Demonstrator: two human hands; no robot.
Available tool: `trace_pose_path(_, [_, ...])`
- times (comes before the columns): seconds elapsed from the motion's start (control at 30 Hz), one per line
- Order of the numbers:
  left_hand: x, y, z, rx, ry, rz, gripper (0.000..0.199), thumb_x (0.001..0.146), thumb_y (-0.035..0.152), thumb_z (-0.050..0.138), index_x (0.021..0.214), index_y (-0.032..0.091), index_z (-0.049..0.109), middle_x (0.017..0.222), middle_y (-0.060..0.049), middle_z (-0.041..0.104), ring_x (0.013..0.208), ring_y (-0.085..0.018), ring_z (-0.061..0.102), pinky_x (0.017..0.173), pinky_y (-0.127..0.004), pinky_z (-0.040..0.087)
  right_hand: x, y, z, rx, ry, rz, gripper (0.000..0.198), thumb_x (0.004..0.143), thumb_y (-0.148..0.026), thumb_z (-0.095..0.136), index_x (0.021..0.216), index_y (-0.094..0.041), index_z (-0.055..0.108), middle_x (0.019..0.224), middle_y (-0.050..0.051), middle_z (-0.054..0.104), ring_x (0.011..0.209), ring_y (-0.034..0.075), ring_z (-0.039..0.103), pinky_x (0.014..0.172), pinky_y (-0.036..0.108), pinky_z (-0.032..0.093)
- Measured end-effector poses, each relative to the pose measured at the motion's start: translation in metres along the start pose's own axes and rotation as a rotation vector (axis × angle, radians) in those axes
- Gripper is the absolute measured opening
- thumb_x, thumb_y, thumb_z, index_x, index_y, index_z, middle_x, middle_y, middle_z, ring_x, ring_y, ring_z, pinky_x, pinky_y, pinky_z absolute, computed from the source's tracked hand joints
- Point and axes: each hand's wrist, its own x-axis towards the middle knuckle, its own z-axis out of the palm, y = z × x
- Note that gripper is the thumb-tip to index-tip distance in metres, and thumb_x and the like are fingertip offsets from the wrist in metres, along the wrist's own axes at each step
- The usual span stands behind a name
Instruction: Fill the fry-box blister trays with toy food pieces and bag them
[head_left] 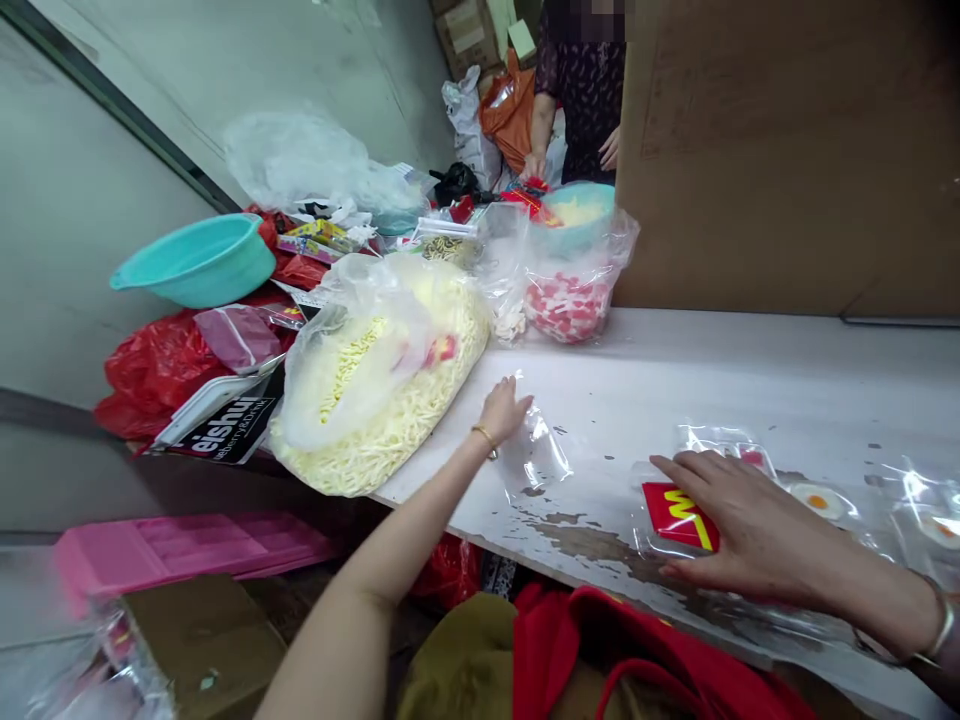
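My left hand, with a gold bangle at the wrist, has its fingertips closed on the upper end of a clear plastic bag lying on the white table. Fingers spread, my right hand reaches over a red packet with a yellow mark inside clear wrapping, touching its edge. Just beyond that hand are clear packs, one showing a fried-egg shape. Left of my left hand stands a large clear bag of pale yellow strips.
A bag of pink and white pieces sits at the back beside a turquoise bowl. Behind it stands another person. A big cardboard box blocks the back right. A turquoise basin rests among bags at left.
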Motion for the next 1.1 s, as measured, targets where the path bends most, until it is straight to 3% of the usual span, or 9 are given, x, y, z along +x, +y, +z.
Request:
trace_pose_path(0.07, [-0.006,0.016,0.033,0.007,0.002,-0.128,0.078,0.085,0.059,0.044,0.145,0.011,0.025,0.152,-0.02,0.019,0.141,-0.036,0.015,0.112,-0.055,0.018,0.001,-0.003,0.002,-0.019,0.016,-0.007,0.087,0.068,-0.071,0.06,0.133,-0.015,0.048,0.126,0.018,0.053,0.114,0.038,0.048,0.093,0.054,0.043])
trace_pose_path(0.17, [-0.014,0.022,0.068,0.05,0.054,-0.139,0.079,0.084,0.066,0.038,0.146,0.019,0.023,0.155,-0.014,0.012,0.143,-0.035,0.003,0.113,-0.058,0.008,-0.001,-0.003,0.006,-0.034,0.009,-0.022,0.088,0.068,-0.074,0.058,0.133,-0.014,0.049,0.125,0.018,0.054,0.114,0.038,0.049,0.092,0.053,0.044])
trace_pose_path(0.23, [-0.015,0.02,0.068,0.053,0.08,-0.188,0.078,0.085,0.067,0.033,0.146,0.019,0.024,0.155,-0.014,0.013,0.143,-0.036,0.005,0.112,-0.058,0.01,-0.003,-0.001,0.01,-0.052,-0.003,-0.011,0.088,0.069,-0.073,0.057,0.132,-0.013,0.049,0.125,0.018,0.054,0.115,0.038,0.048,0.091,0.052,0.044])
trace_pose_path(0.3, [-0.012,0.014,0.053,0.059,0.055,-0.159,0.073,0.087,0.062,0.034,0.144,0.016,0.028,0.152,-0.018,0.023,0.14,-0.037,0.015,0.11,-0.056,0.018,-0.005,0.001,0.013,-0.065,-0.008,0.001,0.087,0.069,-0.072,0.058,0.132,-0.012,0.048,0.126,0.018,0.053,0.115,0.037,0.047,0.091,0.051,0.044])
trace_pose_path(0.47, [-0.018,-0.005,0.007,0.149,-0.087,0.521,0.04,0.088,0.051,0.047,0.115,0.023,0.057,0.123,-0.01,0.053,0.118,-0.025,0.044,0.103,-0.04,0.028,-0.011,0.008,0.019,-0.065,-0.026,0.009,0.087,0.07,-0.073,0.056,0.132,-0.011,0.048,0.125,0.019,0.052,0.114,0.037,0.047,0.09,0.05,0.042])
trace_pose_path(0.53, [-0.025,-0.008,0.007,0.18,-0.168,0.629,0.042,0.08,0.057,0.057,0.103,0.022,0.06,0.109,-0.008,0.056,0.105,-0.024,0.048,0.094,-0.038,0.033,-0.011,0.009,0.021,-0.067,-0.036,0.019,0.088,0.07,-0.074,0.056,0.131,-0.011,0.049,0.125,0.019,0.052,0.113,0.037,0.047,0.09,0.05,0.042])
trace_pose_path(0.6, [-0.03,-0.008,0.017,0.188,-0.192,0.605,0.04,0.078,0.056,0.061,0.096,0.021,0.059,0.102,-0.007,0.056,0.098,-0.023,0.049,0.086,-0.036,0.035,-0.01,0.008,0.023,-0.06,-0.039,0.024,0.087,0.07,-0.074,0.056,0.13,-0.011,0.049,0.124,0.019,0.052,0.112,0.036,0.048,0.089,0.05,0.042])
trace_pose_path(0.77, [-0.028,-0.003,0.042,0.118,-0.087,0.499,0.025,0.093,0.04,0.043,0.089,0.02,0.058,0.095,-0.006,0.058,0.09,-0.02,0.05,0.079,-0.033,0.035,0.006,-0.006,0.022,-0.012,-0.01,0.011,0.087,0.07,-0.072,0.057,0.133,-0.013,0.046,0.122,0.017,0.053,0.11,0.036,0.048,0.091,0.05,0.04])
trace_pose_path(1.1, [-0.047,-0.003,0.028,0.038,-0.085,0.429,0.028,0.096,0.036,0.036,0.085,0.019,0.056,0.086,-0.003,0.061,0.085,-0.018,0.054,0.076,-0.032,0.034,0.077,-0.056,0.036,0.024,-0.037,-0.133,0.102,0.068,-0.059,0.066,0.145,-0.007,0.024,0.111,0.017,0.056,0.101,0.033,0.048,0.089,0.045,0.038])
